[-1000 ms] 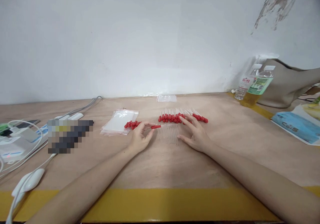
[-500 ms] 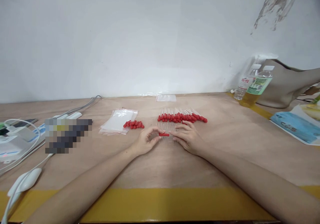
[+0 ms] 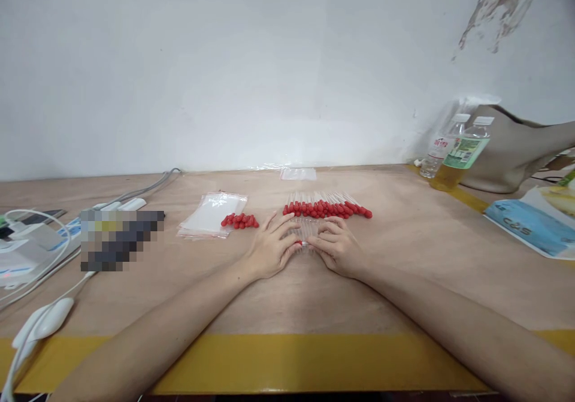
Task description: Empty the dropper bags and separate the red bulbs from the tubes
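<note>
Left fingers (image 3: 284,246) have spread, pinching the red cap (image 3: 299,243); right fingers (image 3: 321,245) grip its clear tube (image 3: 305,244).

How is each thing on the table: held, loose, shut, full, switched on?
Left hand: closed on a red bulb
Right hand: pinching a clear tube
Red-bulbed droppers: lying in a row
Loose red bulbs: heaped together
Clear bags: stacked flat
Green-labelled bottle: capped, part-filled with yellowish liquid
White plug adapter: small red light on
</note>
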`<act>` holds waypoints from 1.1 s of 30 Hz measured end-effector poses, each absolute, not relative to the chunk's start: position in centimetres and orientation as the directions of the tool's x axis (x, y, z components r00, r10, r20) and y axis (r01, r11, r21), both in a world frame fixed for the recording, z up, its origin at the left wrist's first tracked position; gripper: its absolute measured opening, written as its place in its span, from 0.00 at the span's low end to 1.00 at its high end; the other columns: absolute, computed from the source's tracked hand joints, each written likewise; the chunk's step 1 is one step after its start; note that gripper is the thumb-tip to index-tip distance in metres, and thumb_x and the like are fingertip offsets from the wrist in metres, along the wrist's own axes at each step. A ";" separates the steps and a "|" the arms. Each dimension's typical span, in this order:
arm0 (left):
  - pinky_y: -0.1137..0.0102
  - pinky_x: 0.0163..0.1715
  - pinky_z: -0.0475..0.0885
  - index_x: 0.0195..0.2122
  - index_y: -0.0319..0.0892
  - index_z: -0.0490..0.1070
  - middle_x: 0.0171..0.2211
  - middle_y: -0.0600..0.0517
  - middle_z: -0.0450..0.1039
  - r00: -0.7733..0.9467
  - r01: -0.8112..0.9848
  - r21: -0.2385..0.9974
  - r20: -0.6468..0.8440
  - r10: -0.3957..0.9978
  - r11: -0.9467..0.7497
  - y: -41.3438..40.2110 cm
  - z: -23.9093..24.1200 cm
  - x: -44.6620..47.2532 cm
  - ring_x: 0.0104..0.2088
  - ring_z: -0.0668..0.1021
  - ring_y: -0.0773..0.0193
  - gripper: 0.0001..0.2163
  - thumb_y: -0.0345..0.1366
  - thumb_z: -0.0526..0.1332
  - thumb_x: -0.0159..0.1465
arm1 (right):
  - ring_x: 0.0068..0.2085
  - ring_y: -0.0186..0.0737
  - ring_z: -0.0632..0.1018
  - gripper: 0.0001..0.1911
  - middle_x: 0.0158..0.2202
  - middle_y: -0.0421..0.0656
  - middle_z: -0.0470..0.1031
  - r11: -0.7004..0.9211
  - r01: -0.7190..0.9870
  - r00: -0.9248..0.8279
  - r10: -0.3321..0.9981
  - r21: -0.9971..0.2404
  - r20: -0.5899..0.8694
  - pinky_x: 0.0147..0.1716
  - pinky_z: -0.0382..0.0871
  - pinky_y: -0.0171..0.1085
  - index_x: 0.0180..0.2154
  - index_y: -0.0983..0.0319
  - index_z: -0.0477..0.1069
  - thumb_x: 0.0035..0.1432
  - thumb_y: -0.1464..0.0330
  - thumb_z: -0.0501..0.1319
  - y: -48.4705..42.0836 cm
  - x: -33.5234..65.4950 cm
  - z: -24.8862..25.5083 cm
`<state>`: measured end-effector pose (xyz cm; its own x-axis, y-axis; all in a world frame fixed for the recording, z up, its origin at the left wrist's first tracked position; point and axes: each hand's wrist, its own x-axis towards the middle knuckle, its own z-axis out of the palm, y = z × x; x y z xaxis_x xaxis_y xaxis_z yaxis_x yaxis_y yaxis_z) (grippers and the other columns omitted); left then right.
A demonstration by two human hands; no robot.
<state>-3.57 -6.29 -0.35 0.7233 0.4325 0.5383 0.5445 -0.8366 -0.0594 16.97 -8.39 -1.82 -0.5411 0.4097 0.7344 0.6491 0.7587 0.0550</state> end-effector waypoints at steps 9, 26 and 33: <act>0.55 0.58 0.43 0.36 0.45 0.69 0.45 0.54 0.71 0.784 0.475 0.035 0.438 0.441 -0.879 -6.9 0.3 -3.8 0.57 0.61 0.61 0.11 0.35 0.47 0.65 | 0.35 0.37 0.70 0.12 0.27 0.42 0.72 0.825 0.543 -0.633 0.281 0.155 0.721 0.47 0.66 0.42 0.38 0.62 0.70 0.58 0.74 0.50 -8.3 17.3 -2.3; 0.62 0.56 0.46 0.34 0.44 0.68 0.41 0.55 0.72 0.805 0.443 0.169 0.358 0.473 -0.881 -7.8 0.5 -4.2 0.54 0.63 0.63 0.12 0.35 0.46 0.65 | 0.38 0.38 0.72 0.12 0.28 0.45 0.72 0.839 0.393 -0.753 0.060 0.376 0.655 0.48 0.68 0.41 0.43 0.72 0.67 0.57 0.78 0.51 -9.1 17.8 -1.3; 0.63 0.53 0.51 0.33 0.43 0.66 0.38 0.53 0.72 0.798 0.426 0.199 0.376 0.471 -0.882 -7.5 0.6 -5.1 0.50 0.65 0.63 0.12 0.33 0.45 0.65 | 0.40 0.38 0.72 0.14 0.30 0.45 0.73 0.811 0.371 -0.774 0.000 0.453 0.633 0.47 0.68 0.41 0.44 0.70 0.67 0.57 0.78 0.49 -9.2 19.2 -0.8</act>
